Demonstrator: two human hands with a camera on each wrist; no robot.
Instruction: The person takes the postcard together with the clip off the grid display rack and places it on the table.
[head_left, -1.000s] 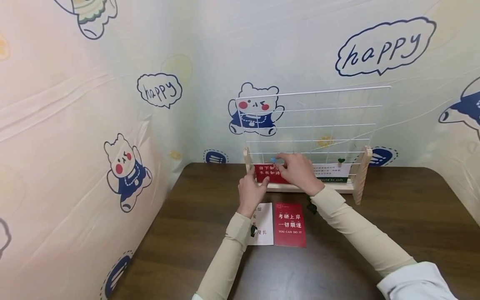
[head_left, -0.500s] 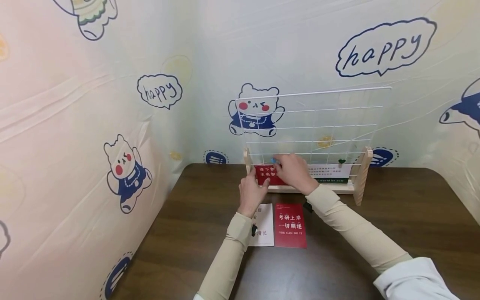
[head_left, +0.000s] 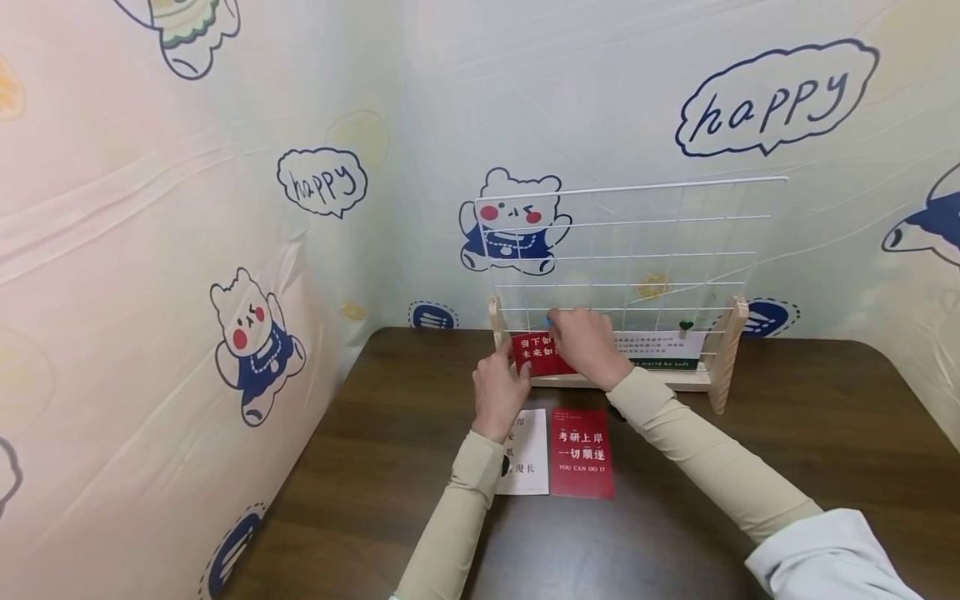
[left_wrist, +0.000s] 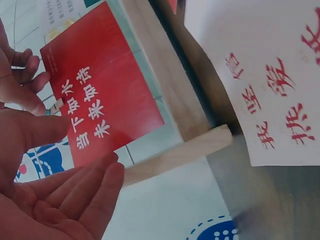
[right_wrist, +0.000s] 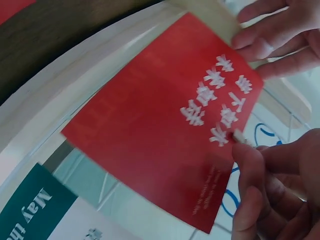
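A red card (head_left: 536,354) with white Chinese characters stands against the lower left of a white wire grid rack (head_left: 630,252). My right hand (head_left: 596,342) pinches a small wooden clip (right_wrist: 240,137) at the card's upper edge; its blue top (head_left: 551,320) peeks out beside the fingertips. My left hand (head_left: 498,392) is at the card's left end, its fingers (left_wrist: 102,187) fairly straight and right at the corner. The thumb lies apart from them, near the card's edge. Part of the card is hidden behind my right hand in the head view.
A white-and-green card (head_left: 663,350) hangs on the rack's right side under a green heart clip (head_left: 686,326). A white card (head_left: 531,454) and another red card (head_left: 581,454) lie on the brown table (head_left: 675,517). Wooden feet (head_left: 726,358) support the rack.
My left hand has shifted slightly left and its thumb has lowered along the card. The red card's lower edge sits a little lower. My right fingers now cover more of the blue clip.
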